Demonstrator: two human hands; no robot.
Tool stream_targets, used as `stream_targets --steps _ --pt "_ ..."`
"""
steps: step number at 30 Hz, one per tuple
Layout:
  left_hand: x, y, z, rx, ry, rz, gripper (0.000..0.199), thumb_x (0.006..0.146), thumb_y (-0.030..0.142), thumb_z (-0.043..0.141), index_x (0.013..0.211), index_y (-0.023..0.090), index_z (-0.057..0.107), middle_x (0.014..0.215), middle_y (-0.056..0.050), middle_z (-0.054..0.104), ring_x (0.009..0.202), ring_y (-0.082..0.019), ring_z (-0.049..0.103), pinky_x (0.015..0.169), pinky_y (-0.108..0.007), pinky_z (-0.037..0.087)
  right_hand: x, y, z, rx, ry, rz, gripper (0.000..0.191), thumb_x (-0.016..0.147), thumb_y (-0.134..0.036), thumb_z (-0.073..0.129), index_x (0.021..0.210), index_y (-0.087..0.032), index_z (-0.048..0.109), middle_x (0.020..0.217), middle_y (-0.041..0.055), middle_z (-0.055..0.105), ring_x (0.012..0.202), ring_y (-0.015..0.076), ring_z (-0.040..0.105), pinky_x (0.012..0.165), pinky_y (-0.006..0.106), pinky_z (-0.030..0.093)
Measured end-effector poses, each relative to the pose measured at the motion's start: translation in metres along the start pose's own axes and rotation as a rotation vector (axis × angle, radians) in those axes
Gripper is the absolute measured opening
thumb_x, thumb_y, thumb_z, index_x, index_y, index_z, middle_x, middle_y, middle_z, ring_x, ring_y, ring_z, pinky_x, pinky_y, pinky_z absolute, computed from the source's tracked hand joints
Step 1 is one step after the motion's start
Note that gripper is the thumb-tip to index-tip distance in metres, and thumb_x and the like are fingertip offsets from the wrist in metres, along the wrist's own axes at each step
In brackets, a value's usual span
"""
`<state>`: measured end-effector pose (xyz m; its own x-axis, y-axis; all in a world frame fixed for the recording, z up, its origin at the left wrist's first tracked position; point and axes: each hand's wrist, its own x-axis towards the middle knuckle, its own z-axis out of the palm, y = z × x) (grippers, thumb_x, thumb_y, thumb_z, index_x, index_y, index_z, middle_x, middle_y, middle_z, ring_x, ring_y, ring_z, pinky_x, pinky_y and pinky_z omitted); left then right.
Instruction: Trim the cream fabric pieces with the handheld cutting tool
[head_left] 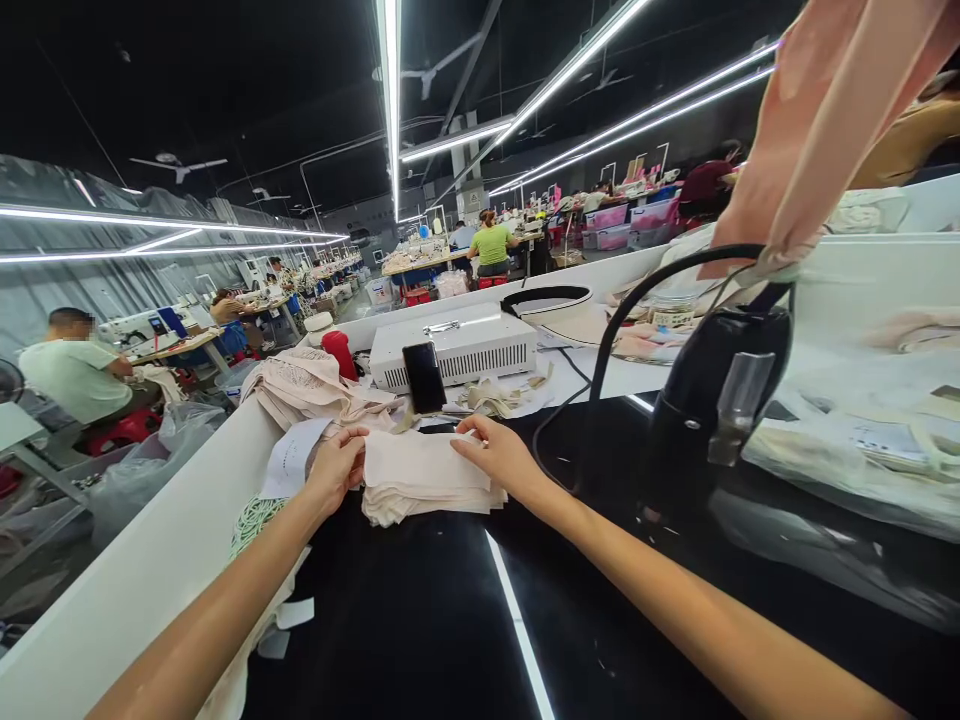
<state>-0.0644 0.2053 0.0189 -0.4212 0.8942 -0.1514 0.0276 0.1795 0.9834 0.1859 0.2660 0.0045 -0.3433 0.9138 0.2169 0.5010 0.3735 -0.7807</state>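
A stack of pale cream fabric pieces (427, 490) lies on the glossy black work surface (405, 620). My left hand (339, 467) pinches the left edge of the top piece. At the upper right corner of the same piece, my right hand (484, 450) has its fingers curled, with thumb and fingertips on the fabric. Just behind the stack a dark phone (424, 378) leans upright against a white vented box (457, 345).
Crumpled printed fabric (300, 385) and a red spool (340, 354) are at the back left, with green cord (255, 525) nearer. A black machine head (720, 380) with a curved cable stands at right. People sit at distant tables.
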Motion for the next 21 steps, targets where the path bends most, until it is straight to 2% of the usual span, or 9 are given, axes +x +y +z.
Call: stream_targets --steps 3,6,8,11,13,16,18,21 --pt "-0.001 -0.007 -0.002 0.094 0.008 -0.010 0.037 0.102 0.037 0.067 0.132 0.017 0.061 0.132 -0.011 0.063 0.110 -0.026 0.067 0.092 -0.047 0.059 0.000 0.005 0.002 -0.047 -0.013 -0.018 0.030 0.101 -0.035 0.066 0.126 -0.018 0.065 0.128 0.0098 0.067 0.107 0.0245 0.069 0.092 0.046 0.061" --pt "-0.004 -0.006 -0.007 0.198 0.033 0.041 0.037 0.102 0.037 0.067 0.132 0.017 0.061 0.131 -0.011 0.063 0.110 -0.026 0.067 0.092 -0.046 0.059 -0.003 0.008 0.003 -0.075 -0.011 -0.036 0.030 0.101 -0.035 0.066 0.126 -0.018 0.065 0.128 0.0098 0.067 0.108 0.0243 0.069 0.092 0.046 0.061" --pt "-0.007 0.000 -0.011 0.271 0.067 0.136 0.037 0.102 0.037 0.067 0.133 0.017 0.060 0.131 -0.011 0.063 0.110 -0.026 0.067 0.092 -0.046 0.059 -0.004 0.008 0.003 -0.086 -0.006 -0.051 0.030 0.101 -0.035 0.066 0.126 -0.018 0.065 0.128 0.0098 0.067 0.108 0.0244 0.069 0.092 0.046 0.060" --pt "-0.017 0.016 -0.010 0.384 0.068 0.359 0.036 0.102 0.037 0.066 0.132 0.018 0.061 0.134 -0.011 0.062 0.113 -0.026 0.066 0.095 -0.048 0.057 -0.006 0.007 0.003 -0.102 -0.006 -0.068 0.030 0.101 -0.035 0.066 0.125 -0.018 0.065 0.128 0.0098 0.068 0.108 0.0245 0.069 0.092 0.046 0.060" --pt "-0.026 0.027 -0.004 0.457 -0.012 0.505 0.029 0.101 0.035 0.066 0.125 0.019 0.066 0.132 -0.010 0.064 0.117 -0.027 0.064 0.102 -0.049 0.053 -0.007 0.005 0.003 -0.115 -0.009 -0.072 0.029 0.101 -0.035 0.065 0.125 -0.018 0.065 0.128 0.0097 0.068 0.107 0.0242 0.069 0.092 0.045 0.061" --pt "-0.035 0.036 0.009 0.555 -0.201 0.651 0.016 0.097 0.032 0.065 0.104 0.024 0.076 0.121 -0.006 0.073 0.122 -0.028 0.062 0.113 -0.045 0.045 -0.009 0.000 0.002 -0.140 -0.014 -0.065 0.029 0.101 -0.035 0.065 0.126 -0.018 0.065 0.127 0.0097 0.068 0.106 0.0238 0.070 0.091 0.045 0.061" --pt "-0.035 0.035 0.016 0.612 -0.297 0.696 0.016 0.093 0.034 0.067 0.101 0.027 0.078 0.121 -0.005 0.075 0.126 -0.028 0.061 0.118 -0.042 0.040 -0.012 -0.002 0.001 -0.159 -0.015 -0.063 0.029 0.101 -0.035 0.065 0.126 -0.019 0.065 0.127 0.0097 0.068 0.106 0.0238 0.070 0.091 0.045 0.061" --pt "-0.028 0.023 0.015 0.692 -0.349 0.699 0.025 0.088 0.038 0.071 0.109 0.027 0.078 0.134 -0.007 0.071 0.137 -0.030 0.055 0.122 -0.044 0.033 -0.015 -0.003 -0.003 -0.191 -0.011 -0.068 0.029 0.101 -0.035 0.065 0.126 -0.018 0.065 0.127 0.0097 0.068 0.106 0.0238 0.070 0.091 0.045 0.061"
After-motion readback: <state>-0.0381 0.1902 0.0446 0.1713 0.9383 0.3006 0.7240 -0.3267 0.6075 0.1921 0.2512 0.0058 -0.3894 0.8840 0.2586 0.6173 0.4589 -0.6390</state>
